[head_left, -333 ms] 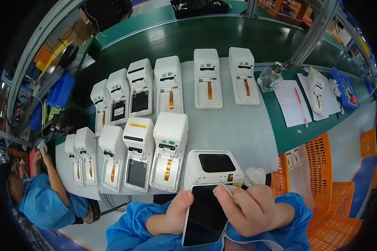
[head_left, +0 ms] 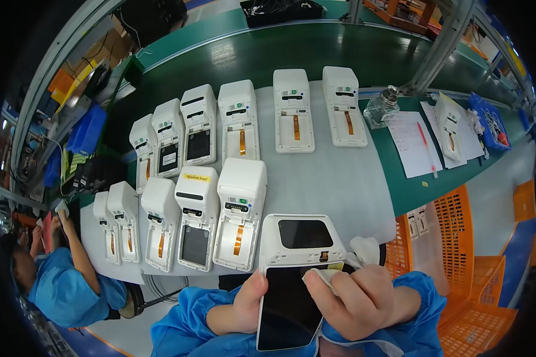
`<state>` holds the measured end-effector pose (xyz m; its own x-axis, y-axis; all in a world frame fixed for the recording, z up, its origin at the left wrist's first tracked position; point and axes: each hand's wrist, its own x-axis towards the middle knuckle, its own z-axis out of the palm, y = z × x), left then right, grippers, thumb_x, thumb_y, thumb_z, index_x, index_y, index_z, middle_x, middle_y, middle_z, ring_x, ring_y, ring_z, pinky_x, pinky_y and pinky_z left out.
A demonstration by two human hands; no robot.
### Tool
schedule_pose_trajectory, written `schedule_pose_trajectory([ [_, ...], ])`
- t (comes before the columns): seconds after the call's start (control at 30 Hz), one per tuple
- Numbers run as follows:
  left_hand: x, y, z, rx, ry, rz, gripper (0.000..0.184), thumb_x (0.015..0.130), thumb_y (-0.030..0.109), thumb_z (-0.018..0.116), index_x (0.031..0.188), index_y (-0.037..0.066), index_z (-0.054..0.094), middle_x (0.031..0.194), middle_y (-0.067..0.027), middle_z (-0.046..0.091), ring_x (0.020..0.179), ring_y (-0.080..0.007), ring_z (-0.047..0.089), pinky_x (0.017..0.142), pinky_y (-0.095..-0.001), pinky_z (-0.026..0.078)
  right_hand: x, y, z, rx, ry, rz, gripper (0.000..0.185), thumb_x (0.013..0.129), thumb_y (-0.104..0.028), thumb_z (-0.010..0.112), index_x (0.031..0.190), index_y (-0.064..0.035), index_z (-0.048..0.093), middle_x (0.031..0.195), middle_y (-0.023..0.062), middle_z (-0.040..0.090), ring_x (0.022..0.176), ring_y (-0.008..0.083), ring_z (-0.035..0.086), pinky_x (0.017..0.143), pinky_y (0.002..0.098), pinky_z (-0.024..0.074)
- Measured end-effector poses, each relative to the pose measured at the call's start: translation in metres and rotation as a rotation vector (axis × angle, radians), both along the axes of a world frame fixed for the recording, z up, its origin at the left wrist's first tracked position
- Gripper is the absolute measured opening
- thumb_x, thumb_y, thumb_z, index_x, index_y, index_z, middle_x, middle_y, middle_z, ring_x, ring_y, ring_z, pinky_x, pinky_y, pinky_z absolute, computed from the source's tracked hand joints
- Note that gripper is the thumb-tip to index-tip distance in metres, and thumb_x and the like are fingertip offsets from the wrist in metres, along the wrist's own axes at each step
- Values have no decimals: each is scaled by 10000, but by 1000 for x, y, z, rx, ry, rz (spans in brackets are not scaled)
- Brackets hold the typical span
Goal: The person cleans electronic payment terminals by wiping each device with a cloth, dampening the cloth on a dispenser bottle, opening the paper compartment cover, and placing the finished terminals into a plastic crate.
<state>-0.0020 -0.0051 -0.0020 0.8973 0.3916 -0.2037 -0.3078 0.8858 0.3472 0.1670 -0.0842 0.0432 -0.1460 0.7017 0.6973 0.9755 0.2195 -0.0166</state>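
A white payment terminal (head_left: 280, 254) with a large black screen and a smaller black window at its head is held close to my body, screen side up. My left hand (head_left: 247, 304) is closed round its left edge, thumb along the side. My right hand (head_left: 358, 300) pinches a white cloth (head_left: 363, 249) between thumb and fingers, pressing it on the upper right of the screen. Part of the cloth sticks out behind the knuckles. Just beyond stands an opened terminal back (head_left: 239, 220) with an orange flex strip in it.
Several white terminal housings, such as this one (head_left: 295, 113), stand in two rows on a grey mat (head_left: 339, 184). To the right are a glass bottle (head_left: 381, 107), a written sheet (head_left: 412, 146) and a blue tray (head_left: 490, 122). Orange crates (head_left: 455, 238) sit lower right; a co-worker's blue sleeve (head_left: 65, 282) is at left.
The terminal has tipped slightly and shifted a little left in my hands. The cloth and my right fingers have moved slightly left with it. At far left, the co-worker's hands have moved.
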Motion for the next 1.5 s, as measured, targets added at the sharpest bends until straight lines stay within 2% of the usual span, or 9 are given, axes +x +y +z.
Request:
schedule_pose_trajectory([
  [0.07,5,-3,4,-23,9,44,839,865,578,485,1474,41,273,1430,-207,411,1281,-313,467,1078,-438,386,1,-1,1,2,0,5,312,704,-152,690,1013,-129,732,931,15,498,815,150,491,619,267,434],
  [0.17,12,-1,18,141,199,19,887,846,690,371,1497,96,270,1461,-243,367,1299,-381,429,1088,-468,362,3,-3,2,-7,4,17,329,688,-150,679,1012,-129,732,935,15,499,818,148,494,627,265,431],
  [0.37,14,-2,17,76,225,13,919,815,727,401,1503,136,256,1459,-275,346,1301,-409,417,1074,-490,373,3,-7,3,-20,20,62,306,698,-128,716,1002,-97,732,955,45,499,785,165,468,557,271,364],
  [1.03,23,-1,22,65,258,-4,946,776,742,391,1488,127,285,1417,-277,409,1237,-413,488,1023,-483,433,2,-7,3,-23,2,-11,307,696,-105,738,1002,-131,727,931,24,484,778,156,447,588,273,352],
  [1.23,20,-3,13,3,174,1,961,804,751,345,1479,69,288,1396,-273,434,1224,-405,507,1007,-484,448,22,-15,5,-120,175,130,322,699,-109,676,1017,-126,718,944,25,505,803,184,483,631,305,407],
  [1.27,20,-2,12,-6,104,-27,946,824,738,335,1478,57,285,1396,-268,437,1226,-396,508,1011,-483,446,29,-9,4,-49,250,73,279,744,-118,658,1013,-73,714,925,65,511,769,205,472,639,309,394],
  [1.37,22,11,0,-90,-190,-110,855,909,662,293,1474,21,277,1409,-239,434,1246,-364,502,1036,-474,428,61,9,-18,-83,331,-291,402,828,-190,658,1186,-14,612,1114,180,500,965,297,495,785,402,433],
  [1.43,27,18,4,-144,-108,-29,856,921,670,257,1461,7,294,1401,-230,447,1241,-358,507,1030,-467,433,76,31,-33,-176,288,-458,555,878,-257,657,1330,21,497,1273,248,453,1157,369,474,914,460,434],
  [1.5,28,22,10,29,159,72,750,984,580,187,1451,6,308,1430,-196,428,1282,-338,467,1077,-455,376,62,23,-46,-348,679,-123,761,880,-346,667,1432,32,304,1416,255,317,1317,395,325,1031,483,347],
])
